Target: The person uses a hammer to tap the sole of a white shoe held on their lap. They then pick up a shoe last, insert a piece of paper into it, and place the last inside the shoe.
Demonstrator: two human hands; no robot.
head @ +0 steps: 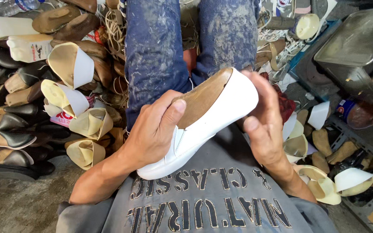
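Shoemaking clutter fills the floor (18, 203) on every side, and right in the middle sits the white shoe (221, 116), held up over the person's lap, just in front of the grey printed shirt (208, 203). Beyond the shoe, the knees in dusty blue jeans (160, 51) stretch away. Left of the shoe lies a big heap of dark unfinished shoes (14, 133) with curled cream uppers (72, 64) scattered on top; right of it stands a metal tray (355, 39) and more cream pieces (324, 185) on the floor.

Now the shoe itself: the white upper looks fully shaped and smooth, pulled over a brown last or insole (203, 97) that shows through the opening. No outsole is visible from this angle, so the bottom work appears still to come, though I can't see the underside.

Left hand (154, 129) is clamped around the shoe's side near the toe, thumb pressed on the rim of the opening. Right hand (264, 121) is closed on the heel end, fingers wrapped behind it, palm steadying. Both grips look firm, and the shoe tilts heel-up away from the shirt.
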